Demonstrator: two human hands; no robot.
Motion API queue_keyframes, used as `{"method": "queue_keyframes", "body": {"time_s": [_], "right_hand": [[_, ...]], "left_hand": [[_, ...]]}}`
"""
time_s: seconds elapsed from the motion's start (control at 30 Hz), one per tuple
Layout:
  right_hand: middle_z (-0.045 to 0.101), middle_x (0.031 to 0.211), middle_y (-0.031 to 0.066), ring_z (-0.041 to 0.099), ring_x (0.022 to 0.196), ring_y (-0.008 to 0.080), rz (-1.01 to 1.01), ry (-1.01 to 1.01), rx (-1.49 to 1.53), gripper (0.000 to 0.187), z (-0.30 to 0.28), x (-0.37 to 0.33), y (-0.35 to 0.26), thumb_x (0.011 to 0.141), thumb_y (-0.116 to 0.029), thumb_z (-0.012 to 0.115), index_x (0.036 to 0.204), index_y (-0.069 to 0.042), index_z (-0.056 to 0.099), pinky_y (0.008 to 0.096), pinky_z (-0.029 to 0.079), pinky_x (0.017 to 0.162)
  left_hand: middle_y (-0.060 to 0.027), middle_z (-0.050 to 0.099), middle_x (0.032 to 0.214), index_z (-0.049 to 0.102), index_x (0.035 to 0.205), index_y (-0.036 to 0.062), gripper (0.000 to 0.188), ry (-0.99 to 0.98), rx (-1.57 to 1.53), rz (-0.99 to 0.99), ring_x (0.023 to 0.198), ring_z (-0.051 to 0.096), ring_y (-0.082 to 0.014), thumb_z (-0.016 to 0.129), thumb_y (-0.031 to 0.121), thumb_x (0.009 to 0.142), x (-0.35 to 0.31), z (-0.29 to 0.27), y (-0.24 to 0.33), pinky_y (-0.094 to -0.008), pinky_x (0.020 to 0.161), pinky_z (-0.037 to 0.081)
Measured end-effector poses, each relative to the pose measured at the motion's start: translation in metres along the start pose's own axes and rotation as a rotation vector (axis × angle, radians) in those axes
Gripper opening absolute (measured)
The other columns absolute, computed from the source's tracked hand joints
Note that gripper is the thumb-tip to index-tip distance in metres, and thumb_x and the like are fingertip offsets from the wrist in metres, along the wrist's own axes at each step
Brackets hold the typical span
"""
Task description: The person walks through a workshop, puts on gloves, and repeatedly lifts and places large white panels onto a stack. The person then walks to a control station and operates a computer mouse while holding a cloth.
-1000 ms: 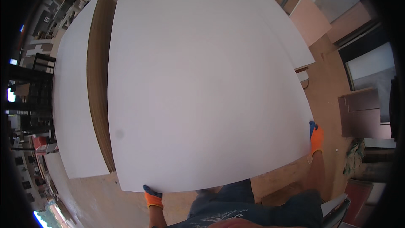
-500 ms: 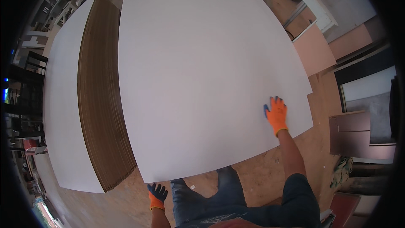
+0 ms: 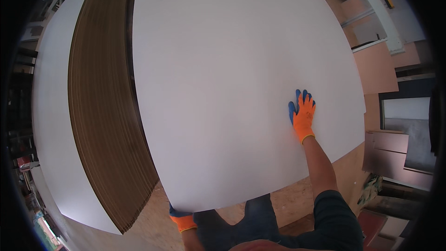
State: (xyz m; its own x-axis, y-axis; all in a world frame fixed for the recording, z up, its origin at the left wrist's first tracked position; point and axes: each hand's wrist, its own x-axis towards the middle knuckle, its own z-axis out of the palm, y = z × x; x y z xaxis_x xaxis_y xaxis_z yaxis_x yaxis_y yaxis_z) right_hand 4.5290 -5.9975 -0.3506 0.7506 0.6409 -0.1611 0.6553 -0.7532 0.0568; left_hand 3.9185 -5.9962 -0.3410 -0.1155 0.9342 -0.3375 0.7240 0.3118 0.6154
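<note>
A large white panel (image 3: pixel 232 74) fills most of the view, tilted up off a stack. My right hand (image 3: pixel 303 116), in an orange and blue glove, lies flat on the panel's white face near its right side, fingers spread. My left hand (image 3: pixel 182 219), gloved the same way, grips the panel's lower edge from underneath; most of it is hidden behind the board. To the left stands the stack of panels (image 3: pixel 104 125), its brown layered edges showing beside another white face (image 3: pixel 51 125).
A chipboard floor (image 3: pixel 297 195) shows below the panel. Brown boards (image 3: pixel 376 67) and dark sheets (image 3: pixel 399 153) lean at the right. A white beam (image 3: pixel 381 14) runs at the upper right. Cluttered shelving sits along the far left rim.
My right hand left the panel's right edge and now lies flat on its face. The panel has tipped up and shifted right, baring more of the stack's brown edges.
</note>
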Motion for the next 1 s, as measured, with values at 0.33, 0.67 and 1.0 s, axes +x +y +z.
{"method": "queue_keyframes", "body": {"time_s": [0.33, 0.67, 1.0], "right_hand": [[0.028, 0.163, 0.0158, 0.022, 0.152, 0.0355, -0.003, 0.086, 0.011, 0.077, -0.006, 0.113, 0.018, 0.095, -0.020, 0.066, 0.160, -0.016, 0.025, 0.0498, 0.013, 0.125], [0.035, 0.161, 0.0157, 0.032, 0.147, 0.0337, -0.132, 0.241, 0.067, 0.059, -0.003, 0.182, -0.001, 0.101, -0.030, 0.055, 0.156, -0.017, 0.038, 0.0465, 0.024, 0.120], [0.040, 0.155, 0.0215, 0.043, 0.139, 0.0367, -0.115, 0.266, 0.735, 0.051, 0.020, 0.228, 0.026, 0.105, -0.019, 0.047, 0.153, -0.003, 0.038, 0.0455, 0.035, 0.116]], "left_hand": [[-0.0128, 0.075, 0.103, 0.071, 0.110, 0.0038, 0.026, 0.048, -0.113, -0.040, 0.091, 0.071, -0.0230, 0.070, 0.018, 0.089, 0.051, 0.049, 0.098, -0.0348, 0.073, 0.055], [-0.0110, 0.069, 0.113, 0.065, 0.119, 0.0035, 0.034, 0.228, -1.606, -0.667, 0.102, 0.064, -0.0256, 0.047, 0.026, 0.101, 0.115, 0.106, 0.030, -0.0379, 0.092, 0.050], [-0.0105, 0.069, 0.112, 0.064, 0.120, 0.0041, 0.036, 0.254, -0.615, -0.312, 0.098, 0.064, -0.0222, 0.055, 0.032, 0.099, 0.107, 0.102, 0.030, -0.0345, 0.084, 0.054]]}}
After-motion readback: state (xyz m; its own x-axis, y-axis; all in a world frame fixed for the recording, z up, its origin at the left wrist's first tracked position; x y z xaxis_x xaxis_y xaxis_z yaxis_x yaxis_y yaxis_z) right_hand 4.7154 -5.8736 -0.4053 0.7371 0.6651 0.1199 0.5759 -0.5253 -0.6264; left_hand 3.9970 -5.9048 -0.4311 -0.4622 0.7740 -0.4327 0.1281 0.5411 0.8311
